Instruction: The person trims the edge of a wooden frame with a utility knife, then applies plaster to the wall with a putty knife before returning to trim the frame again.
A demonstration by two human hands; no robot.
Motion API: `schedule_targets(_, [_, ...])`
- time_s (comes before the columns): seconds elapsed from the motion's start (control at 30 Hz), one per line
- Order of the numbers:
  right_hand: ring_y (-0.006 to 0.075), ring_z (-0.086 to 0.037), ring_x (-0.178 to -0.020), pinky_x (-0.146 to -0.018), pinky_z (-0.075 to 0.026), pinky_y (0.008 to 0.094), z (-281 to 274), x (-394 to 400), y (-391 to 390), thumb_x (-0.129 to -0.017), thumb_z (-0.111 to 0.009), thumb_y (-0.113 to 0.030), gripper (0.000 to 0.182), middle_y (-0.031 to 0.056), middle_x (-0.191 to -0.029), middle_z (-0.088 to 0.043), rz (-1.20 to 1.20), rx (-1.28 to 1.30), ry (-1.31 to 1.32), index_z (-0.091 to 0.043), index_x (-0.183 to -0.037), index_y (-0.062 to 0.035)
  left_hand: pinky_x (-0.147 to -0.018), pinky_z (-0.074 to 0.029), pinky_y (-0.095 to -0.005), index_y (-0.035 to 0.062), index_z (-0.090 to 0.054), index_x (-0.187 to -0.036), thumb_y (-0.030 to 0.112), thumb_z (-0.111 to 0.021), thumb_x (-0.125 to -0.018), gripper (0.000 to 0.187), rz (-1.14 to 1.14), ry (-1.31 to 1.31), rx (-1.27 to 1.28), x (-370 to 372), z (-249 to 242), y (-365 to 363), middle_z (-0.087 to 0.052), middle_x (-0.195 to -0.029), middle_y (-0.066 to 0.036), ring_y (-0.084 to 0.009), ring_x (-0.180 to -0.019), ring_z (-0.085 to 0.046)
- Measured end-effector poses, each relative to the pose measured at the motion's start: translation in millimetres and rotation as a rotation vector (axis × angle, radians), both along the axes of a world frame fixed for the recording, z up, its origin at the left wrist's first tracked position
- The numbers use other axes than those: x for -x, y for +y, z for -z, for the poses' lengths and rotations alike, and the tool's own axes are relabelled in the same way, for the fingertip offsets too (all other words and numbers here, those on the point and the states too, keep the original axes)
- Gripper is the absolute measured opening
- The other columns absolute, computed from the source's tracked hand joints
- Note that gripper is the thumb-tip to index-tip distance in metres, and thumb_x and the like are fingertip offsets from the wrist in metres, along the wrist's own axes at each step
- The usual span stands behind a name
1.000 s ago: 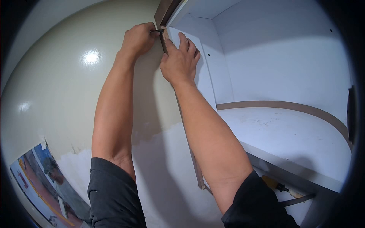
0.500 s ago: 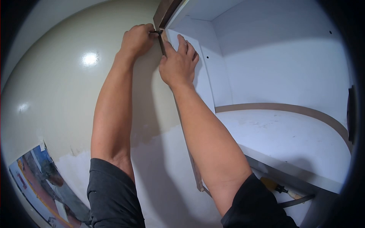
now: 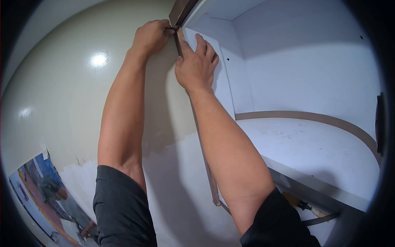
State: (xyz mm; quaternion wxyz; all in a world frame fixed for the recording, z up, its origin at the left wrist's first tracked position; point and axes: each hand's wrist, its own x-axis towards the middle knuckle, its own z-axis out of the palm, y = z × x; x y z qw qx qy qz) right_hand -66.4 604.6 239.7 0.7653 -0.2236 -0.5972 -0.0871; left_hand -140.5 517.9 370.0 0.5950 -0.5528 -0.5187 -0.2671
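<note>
My left hand, up by the wall, is closed around a small dark tool whose exact kind I cannot make out. The tool's tip touches the front edge of the cabinet's side panel, at the lower end of a brown strip. Just below and to the right, my right hand rests with spread fingers on the white side panel. Its thumb lies near the brown edge of that panel.
Right of my hands is a white cabinet interior with a curved, brown-edged shelf. Below it lies a yellow-and-black tool, partly hidden. A glossy cream wall is on the left. At lower left, a person shows within a framed area.
Both hands appear slightly higher and further right in view, along with the cabinet. The tool tip stays at the panel edge. The person at lower left has shifted posture.
</note>
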Motion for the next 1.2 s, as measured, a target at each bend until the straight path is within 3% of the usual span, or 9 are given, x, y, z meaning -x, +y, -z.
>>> schedule_targets(0.27, [0.0311, -0.03, -0.14, -0.116, -0.022, 0.0533, -1, -1, 2, -0.087, -0.064, -0.018, 0.055, 0.0113, -0.153, -0.037, 0.02, -0.005, 0.001, -0.056, -0.141, -0.0205, -0.083, -0.051, -0.0446, 0.006, -0.071, -0.105, 0.026, -0.066, -0.092, 0.024, 0.042, 0.045, 0.053, 2, -15, -2, -0.072, -0.101, -0.016, -0.0369, -0.096, -0.067])
schedule_targets(0.47, [0.0314, -0.03, -0.14, -0.115, -0.023, 0.054, -1, 0, 3, -0.087, -0.065, -0.021, 0.05, 0.0124, -0.152, -0.037, -0.022, -0.063, 0.055, -0.061, -0.136, -0.02, -0.083, -0.052, -0.0443, 0.0087, -0.071, -0.109, 0.029, -0.063, -0.094, 0.026, 0.053, 0.026, 0.081, 6, 6, -11, -0.074, -0.098, -0.013, -0.0361, -0.095, -0.068])
schedule_targets(0.57, [0.032, -0.031, -0.14, -0.115, -0.023, 0.0544, -1, 0, 3, -0.087, -0.065, -0.02, 0.049, 0.0123, -0.151, -0.038, 0.036, -0.045, 0.025, -0.061, -0.135, -0.021, -0.078, -0.052, -0.0422, 0.0058, -0.071, -0.107, 0.03, -0.064, -0.095, 0.028, 0.091, -0.089, 0.062, 7, 12, -22, -0.074, -0.09, -0.015, -0.0335, -0.085, -0.069])
schedule_targets(0.67, [0.0327, -0.031, -0.141, -0.115, -0.023, 0.0548, 1, 0, 5, -0.087, -0.064, -0.02, 0.046, 0.0123, -0.151, -0.039, 0.03, -0.063, 0.035, -0.063, -0.133, -0.02, -0.07, -0.052, -0.0398, 0.0003, -0.071, -0.104, 0.031, -0.064, -0.096, 0.033, 0.36, -0.232, 0.112, 7, 4, -25, -0.072, -0.079, -0.016, -0.0279, -0.071, -0.068])
schedule_targets(0.77, [0.0309, -0.034, -0.139, -0.116, -0.023, 0.0532, 0, 0, 6, -0.088, -0.062, -0.018, 0.04, 0.0113, -0.148, -0.043, -0.025, -0.089, 0.078, -0.067, -0.127, -0.0175, -0.063, -0.051, -0.0376, -0.0045, -0.071, -0.098, 0.029, -0.064, -0.096, 0.034, 0.417, -0.38, 0.219, 0, 2, -18, -0.068, -0.071, -0.015, -0.0224, -0.061, -0.065])
schedule_targets(0.9, [0.0297, -0.045, -0.129, -0.112, -0.032, 0.046, -3, -5, 8, -0.089, -0.061, -0.016, 0.033, 0.0109, -0.138, -0.051, -0.269, -0.093, 0.216, -0.07, -0.12, -0.0099, -0.06, -0.053, -0.0365, -0.0053, -0.073, -0.097, 0.026, -0.065, -0.094, 0.033, 0.598, -0.612, 0.232, 1, -1, 1, -0.067, -0.069, -0.016, -0.021, -0.056, -0.066])
schedule_targets(1.03, [0.0308, -0.053, -0.119, -0.101, -0.044, 0.0404, -7, -4, 16, -0.089, -0.06, -0.013, 0.029, 0.0119, -0.129, -0.057, -0.485, -0.121, 0.356, -0.07, -0.115, -0.0038, -0.076, -0.056, -0.0405, -0.0062, -0.074, -0.094, 0.026, -0.067, -0.089, 0.033, 0.444, -0.532, 0.137, -3, -1, 11, -0.072, -0.086, -0.024, -0.034, -0.08, -0.072])
schedule_targets(1.07, [0.0313, -0.054, -0.117, -0.098, -0.046, 0.0395, -7, -4, 18, -0.089, -0.06, -0.012, 0.028, 0.0123, -0.127, -0.057, -0.533, -0.122, 0.377, -0.07, -0.114, -0.0026, -0.084, -0.055, -0.0418, -0.0053, -0.074, -0.095, 0.024, -0.066, -0.086, 0.032, 0.42, -0.54, 0.157, -3, -4, 12, -0.072, -0.096, -0.026, -0.0393, -0.093, -0.07])
schedule_targets(1.2, [0.0312, -0.056, -0.114, -0.093, -0.05, 0.0376, -9, -4, 24, -0.09, -0.06, -0.012, 0.027, 0.0134, -0.123, -0.059, -0.484, -0.15, 0.399, -0.069, -0.113, -0.0006, -0.087, -0.054, -0.0425, -0.0037, -0.075, -0.095, 0.019, -0.063, -0.083, 0.028, 0.383, -0.549, 0.122, -3, -3, 17, -0.072, -0.1, -0.026, -0.0397, -0.099, -0.069])
